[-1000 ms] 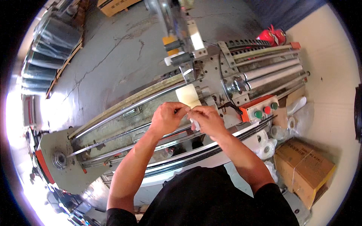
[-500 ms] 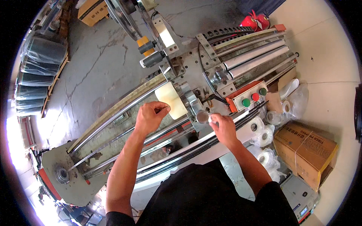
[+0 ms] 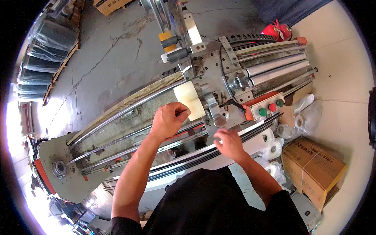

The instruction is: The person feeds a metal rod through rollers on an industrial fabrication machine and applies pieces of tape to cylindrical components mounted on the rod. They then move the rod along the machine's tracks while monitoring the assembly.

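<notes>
In the head view, a long metal machine [image 3: 129, 129] with rails and rollers was seen lying across the frame, over a cracked concrete floor [image 3: 105, 51]. The left hand [image 3: 169, 119] was closed around a thin dark tool [image 3: 181, 113], whose tip was held against a pale cream block [image 3: 190, 100] mounted on the machine's middle. The right hand [image 3: 229, 143] was held loosely open, fingers spread, holding nothing, just above the dark front rail [image 3: 196, 156] and just below a round metal knob [image 3: 220, 120].

To the right of the block, an orange control box [image 3: 263, 105] was fixed, with one red and two green round buttons on top. Silver rollers [image 3: 274, 66] were stacked beyond it. A yellow part [image 3: 167, 39] was set on the upright arm at the top.

Against the cream wall at the right, a brown cardboard box [image 3: 313, 168] bound with straps was placed on the floor, with dark print on its side. White film rolls [image 3: 274, 149] and clear plastic bags [image 3: 309, 115] were crowded between box and machine. Two red fire extinguishers [image 3: 276, 31] were seen at the top right. Wrapped dark rolls [image 3: 43, 51] were stacked on a pallet at the far left.
</notes>
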